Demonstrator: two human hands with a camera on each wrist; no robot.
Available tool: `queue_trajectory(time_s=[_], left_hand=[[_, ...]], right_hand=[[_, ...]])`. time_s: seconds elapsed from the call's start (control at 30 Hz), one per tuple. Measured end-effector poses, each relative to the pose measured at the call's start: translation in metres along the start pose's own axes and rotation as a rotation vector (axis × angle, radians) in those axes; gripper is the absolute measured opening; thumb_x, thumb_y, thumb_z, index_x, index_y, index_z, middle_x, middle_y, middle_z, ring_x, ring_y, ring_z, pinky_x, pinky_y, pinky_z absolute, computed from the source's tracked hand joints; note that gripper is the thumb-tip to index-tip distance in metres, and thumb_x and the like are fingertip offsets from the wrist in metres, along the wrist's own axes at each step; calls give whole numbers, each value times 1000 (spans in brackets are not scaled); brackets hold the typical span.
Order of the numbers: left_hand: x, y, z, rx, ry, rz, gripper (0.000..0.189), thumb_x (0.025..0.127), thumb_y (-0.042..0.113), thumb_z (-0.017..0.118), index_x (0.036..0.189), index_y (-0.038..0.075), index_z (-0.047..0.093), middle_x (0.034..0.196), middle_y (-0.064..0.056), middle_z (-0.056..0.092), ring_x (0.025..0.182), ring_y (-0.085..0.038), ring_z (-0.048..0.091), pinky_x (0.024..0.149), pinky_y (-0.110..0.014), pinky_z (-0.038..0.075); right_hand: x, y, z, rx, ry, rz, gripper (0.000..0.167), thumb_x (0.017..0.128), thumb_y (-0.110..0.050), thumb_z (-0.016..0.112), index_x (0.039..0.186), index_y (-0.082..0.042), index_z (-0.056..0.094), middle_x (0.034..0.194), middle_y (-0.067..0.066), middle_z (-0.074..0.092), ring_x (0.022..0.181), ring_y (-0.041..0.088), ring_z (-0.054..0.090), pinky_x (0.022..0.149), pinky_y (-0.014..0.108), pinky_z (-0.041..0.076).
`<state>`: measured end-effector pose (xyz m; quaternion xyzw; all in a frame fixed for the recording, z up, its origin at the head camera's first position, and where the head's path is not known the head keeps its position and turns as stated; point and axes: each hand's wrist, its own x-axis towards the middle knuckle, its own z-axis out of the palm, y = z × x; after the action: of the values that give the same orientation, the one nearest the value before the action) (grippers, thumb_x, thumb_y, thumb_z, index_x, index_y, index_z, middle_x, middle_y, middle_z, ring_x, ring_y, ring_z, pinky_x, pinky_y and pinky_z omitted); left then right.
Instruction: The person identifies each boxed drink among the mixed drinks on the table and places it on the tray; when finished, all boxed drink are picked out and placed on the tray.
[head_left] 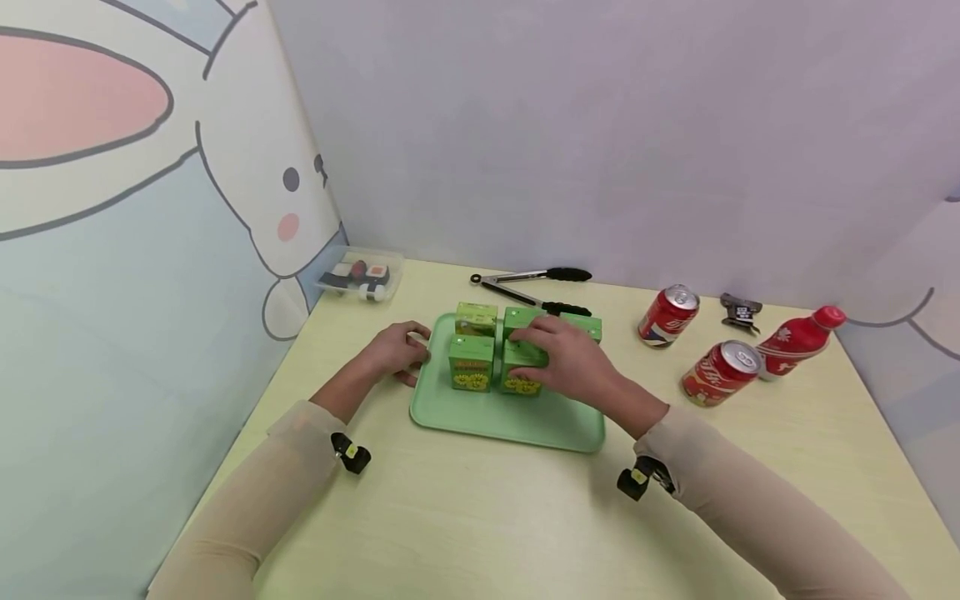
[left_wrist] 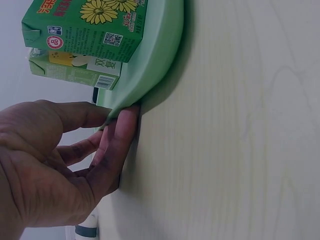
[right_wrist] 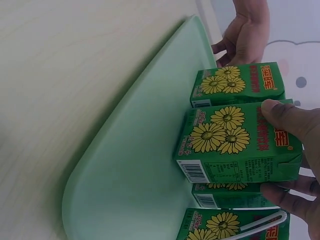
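A pale green tray [head_left: 495,423] lies on the table with several green drink cartons on it. My left hand [head_left: 399,350] pinches the tray's left rim, thumb over the edge and fingers below, as the left wrist view shows. From above, my right hand [head_left: 573,357] grips a chrysanthemum-drink carton [right_wrist: 225,135] between thumb and fingers. Left of it stands a matching carton [head_left: 471,367]. A lighter yellow-green carton [head_left: 477,315] is behind that one. Further cartons stand behind the right hand, partly hidden by it. A white straw [right_wrist: 260,225] shows on one carton in the right wrist view.
Black-handled tongs [head_left: 525,287] lie behind the tray. To the right stand a red-and-blue can [head_left: 663,321] and a red can [head_left: 712,379], near a red bottle [head_left: 798,343] and a small black item [head_left: 740,312]. A clear box [head_left: 360,273] of sushi-like pieces sits back left.
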<state>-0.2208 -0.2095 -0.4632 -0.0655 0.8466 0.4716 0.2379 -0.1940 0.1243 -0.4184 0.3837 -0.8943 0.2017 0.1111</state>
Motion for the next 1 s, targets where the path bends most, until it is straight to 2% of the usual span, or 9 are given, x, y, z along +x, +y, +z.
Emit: queue_trajectory(time_s=[0.3,0.4,0.53,0.67,0.87,1.0], left_hand=[[0,1,1,-2,1,-13,49,108,7,63,155,8,53,131,-21,65,96,-23,70,72,-38,73],[1,1,1,0,1,-13,49,108,7,63,155,8,53,132,-21,66,95,-23,71,72,-38,73],[1,-1,0,8,5,-6,48,108,8,62,155,8,54,131,-21,66,95,-23,70,71,-37,73],[2,-1,-1,13,9,-3,48,108,8,62,155,7,53,130,-20,67,97,-23,70,71,-36,73],[3,-2,0,11,0,1,48,108,8,62,155,7,53,130,-20,67,97,-24,70,71,-37,73],[1,-1,1,13,-3,5,48,108,7,61,156,6,53,129,-20,67,97,-23,70,71,-37,73]], right_hand=[[-1,-1,4,-55,-20,-5,53,88,-40,95,131,-14,79,116,6,75,104,23,71,86,43,68],[-1,-2,5,-52,-24,8,52,89,-39,94,132,-13,79,118,6,76,109,26,73,104,49,66],[-1,-5,8,-61,-14,8,50,90,-37,93,131,-11,79,120,8,77,113,29,74,124,58,53],[-1,-8,9,-77,-7,8,48,91,-35,92,130,-10,78,121,9,77,114,29,75,126,60,51],[0,-12,6,-94,-42,38,50,92,-37,92,132,-10,78,125,9,77,117,30,75,128,56,50],[-1,-12,6,-105,-41,40,50,92,-37,91,132,-10,78,125,9,77,117,30,75,125,55,52]])
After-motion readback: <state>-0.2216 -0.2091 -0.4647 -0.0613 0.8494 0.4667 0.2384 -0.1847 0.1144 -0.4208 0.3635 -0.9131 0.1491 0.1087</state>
